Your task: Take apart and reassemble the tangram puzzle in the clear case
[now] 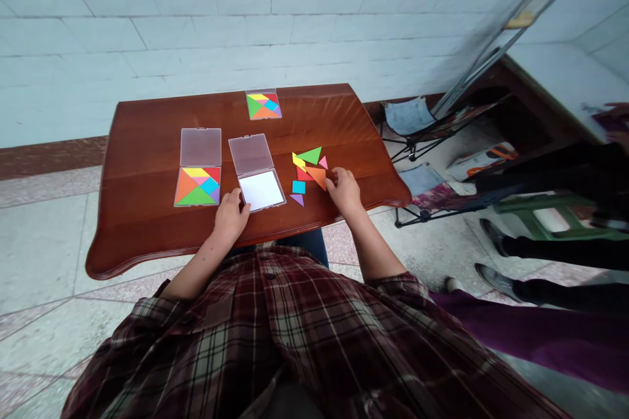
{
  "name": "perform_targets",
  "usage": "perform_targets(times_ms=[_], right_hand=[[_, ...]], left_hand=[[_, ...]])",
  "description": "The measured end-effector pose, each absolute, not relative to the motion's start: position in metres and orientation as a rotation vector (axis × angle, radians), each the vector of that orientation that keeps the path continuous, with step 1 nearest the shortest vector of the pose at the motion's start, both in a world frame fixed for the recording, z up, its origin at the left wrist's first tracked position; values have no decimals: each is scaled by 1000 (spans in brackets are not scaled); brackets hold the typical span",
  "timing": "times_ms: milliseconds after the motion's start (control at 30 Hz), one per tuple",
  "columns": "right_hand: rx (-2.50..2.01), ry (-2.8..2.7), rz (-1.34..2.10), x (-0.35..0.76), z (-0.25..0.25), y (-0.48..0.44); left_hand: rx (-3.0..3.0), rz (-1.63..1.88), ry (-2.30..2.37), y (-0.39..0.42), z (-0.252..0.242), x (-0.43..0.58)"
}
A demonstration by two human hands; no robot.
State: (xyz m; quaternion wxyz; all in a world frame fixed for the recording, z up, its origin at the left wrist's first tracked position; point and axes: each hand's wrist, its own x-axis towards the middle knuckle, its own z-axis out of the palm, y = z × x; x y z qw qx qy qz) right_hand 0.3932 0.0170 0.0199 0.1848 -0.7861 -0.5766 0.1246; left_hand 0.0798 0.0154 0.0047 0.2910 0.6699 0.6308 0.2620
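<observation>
An open clear tangram case [251, 156] lies mid-table with a white sheet [262, 190] in its lower half. My left hand [230, 216] rests at that case's near left corner, thumb and fingers apart. Loose tangram pieces lie to the right: a green triangle [310, 156], a yellow parallelogram [298, 161], a pink triangle [323, 162], a red piece [303, 174] partly covered, an orange triangle [317, 176], a blue square [299, 187] and a purple triangle [297, 199]. At the orange triangle's right edge is my right hand [346, 192], fingers curved but apart, seemingly touching it.
A filled tangram case [197, 186] lies open at left, and another filled tangram [264, 105] is at the table's back edge. The brown table [147, 144] stands by a tiled wall. Folding stools [410, 116] and people's legs [545, 249] are at right.
</observation>
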Motion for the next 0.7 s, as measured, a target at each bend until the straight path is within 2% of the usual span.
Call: perform_targets(times_ms=[433,700], right_hand=[[-2295,-1870,333,392,21,32],[-2399,-1736,422,396,22,34]], left_hand=[[2025,812,1551,20,-8,89],[2216,604,1636,31,-6,95]])
